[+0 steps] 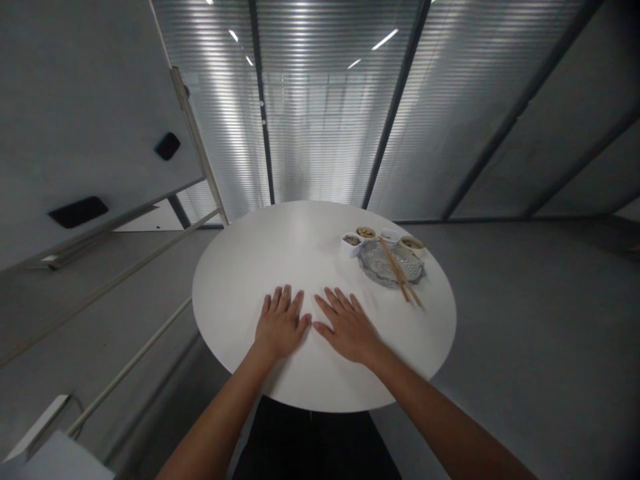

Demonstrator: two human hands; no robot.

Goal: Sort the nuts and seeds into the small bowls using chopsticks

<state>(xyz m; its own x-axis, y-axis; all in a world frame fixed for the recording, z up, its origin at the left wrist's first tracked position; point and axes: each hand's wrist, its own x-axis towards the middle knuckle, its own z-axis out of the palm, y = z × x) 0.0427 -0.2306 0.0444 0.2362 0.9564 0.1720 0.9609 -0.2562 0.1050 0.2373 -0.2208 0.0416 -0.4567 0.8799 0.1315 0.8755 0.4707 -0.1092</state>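
My left hand (281,325) lies palm down on the round white table (240,267), fingers spread, holding nothing. Beside it my right hand (347,325) rests flat too, its fingers apart; the two thumbs nearly meet. Beyond my right hand, at the table's right, is a clear glass plate (371,261) with a pair of wooden chopsticks (399,272) lying across it, their near ends past its rim. Small bowls stand around its far side: a white one with dark bits (351,245), one with light brown pieces (366,233), a white one (389,235) and a yellowish one (412,244).
A whiteboard-like panel (90,100) on a metal frame (200,140) stands at the left, its bars reaching close to the table's left edge. Behind the table is a glass wall with blinds (320,133). Grey floor (540,320) surrounds the table.
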